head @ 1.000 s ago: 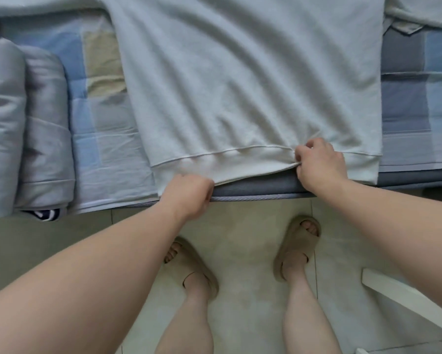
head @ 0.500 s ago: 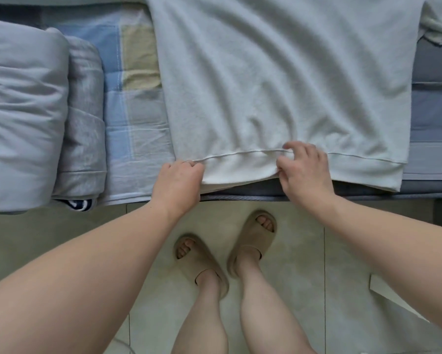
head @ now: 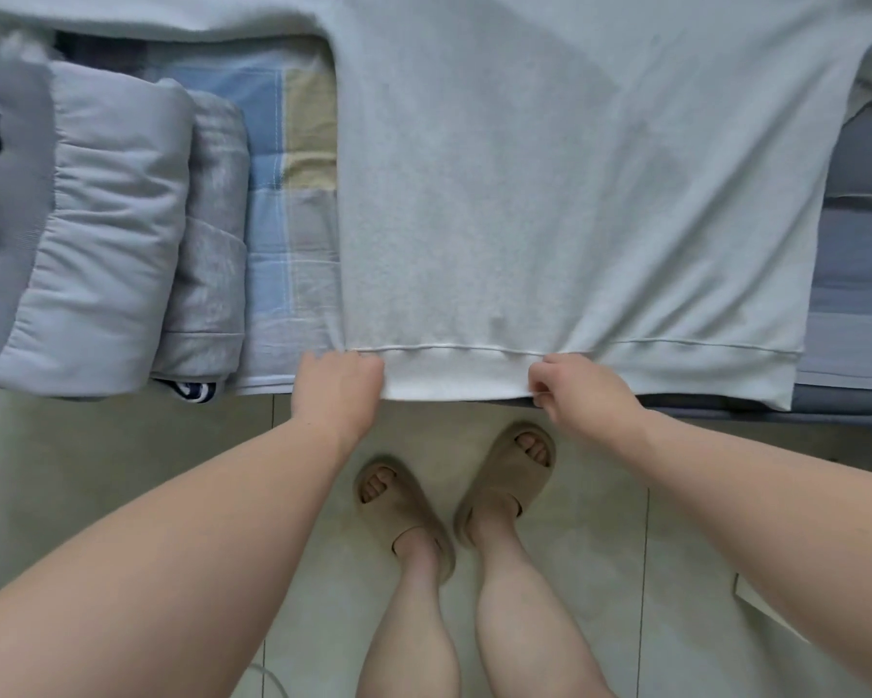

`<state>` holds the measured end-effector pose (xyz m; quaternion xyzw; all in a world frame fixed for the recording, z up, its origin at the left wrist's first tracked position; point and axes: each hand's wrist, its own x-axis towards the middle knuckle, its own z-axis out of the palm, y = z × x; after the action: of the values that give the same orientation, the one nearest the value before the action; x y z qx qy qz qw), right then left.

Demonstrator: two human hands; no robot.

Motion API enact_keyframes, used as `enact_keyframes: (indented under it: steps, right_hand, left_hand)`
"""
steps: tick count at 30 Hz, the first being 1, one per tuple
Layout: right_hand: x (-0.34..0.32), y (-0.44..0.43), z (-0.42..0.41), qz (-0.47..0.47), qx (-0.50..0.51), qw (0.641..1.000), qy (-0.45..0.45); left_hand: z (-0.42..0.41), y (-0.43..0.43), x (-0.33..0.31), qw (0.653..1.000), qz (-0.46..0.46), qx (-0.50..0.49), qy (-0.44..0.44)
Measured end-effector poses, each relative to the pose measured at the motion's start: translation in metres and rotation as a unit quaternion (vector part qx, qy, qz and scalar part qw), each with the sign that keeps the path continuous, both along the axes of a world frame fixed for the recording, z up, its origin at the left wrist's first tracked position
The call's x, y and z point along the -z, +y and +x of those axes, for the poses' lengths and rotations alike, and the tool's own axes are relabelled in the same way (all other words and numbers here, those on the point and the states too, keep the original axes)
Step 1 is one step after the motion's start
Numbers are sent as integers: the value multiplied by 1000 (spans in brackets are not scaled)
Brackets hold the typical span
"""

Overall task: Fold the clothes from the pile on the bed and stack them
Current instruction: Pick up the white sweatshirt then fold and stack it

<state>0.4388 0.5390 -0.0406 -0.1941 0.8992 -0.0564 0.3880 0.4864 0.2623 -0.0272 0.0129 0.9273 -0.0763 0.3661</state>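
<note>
Both hands, left hand (head: 340, 382) and right hand (head: 577, 390), pinch the sweatshirt (head: 549, 193) hem at the bed (head: 292, 234) edge, likely squaring it flat for folding.

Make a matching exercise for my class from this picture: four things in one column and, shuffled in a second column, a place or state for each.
Column one
1. sweatshirt
2. left hand
3. right hand
4. slippers

Column two
a. on the tiled floor
b. grips the left corner of the hem
c. spread flat on the bed
d. pinches the hem part-way along

Pairs: 1-c, 2-b, 3-d, 4-a
</note>
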Motion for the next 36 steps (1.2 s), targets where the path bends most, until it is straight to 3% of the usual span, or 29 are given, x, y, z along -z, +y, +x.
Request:
enact_keyframes:
  steps: [5, 7, 14, 18, 24, 29, 32, 36]
  right_hand:
    - [-26, -11, -33, 44, 15, 990, -133]
    - [-48, -20, -50, 37, 7, 989, -145]
    - [-103, -71, -136, -6, -4, 1000, -14]
    - [-116, -131, -197, -32, 9, 998, 46]
    - [-100, -245, -259, -30, 28, 998, 40]
    - [-71, -373, -287, -92, 58, 994, 10]
    - [-54, -456, -299, -138, 59, 989, 3]
    - [-46, -547, -317, -193, 56, 979, -14]
  left_hand:
    - [-21, 0, -21, 989, 55, -44, -132]
    - [-39, -1, -40, 982, 93, -78, -145]
    - [-131, -31, -101, 979, 159, -125, 3]
    - [-192, -89, -111, 976, 145, -134, 92]
    - [-273, -221, -98, 964, 120, -131, 196]
    - [-315, -349, -83, 959, 51, -178, 213]
    - [-330, -420, -74, 933, 35, -280, 223]
    - [-329, -488, -61, 857, 75, -455, 229]
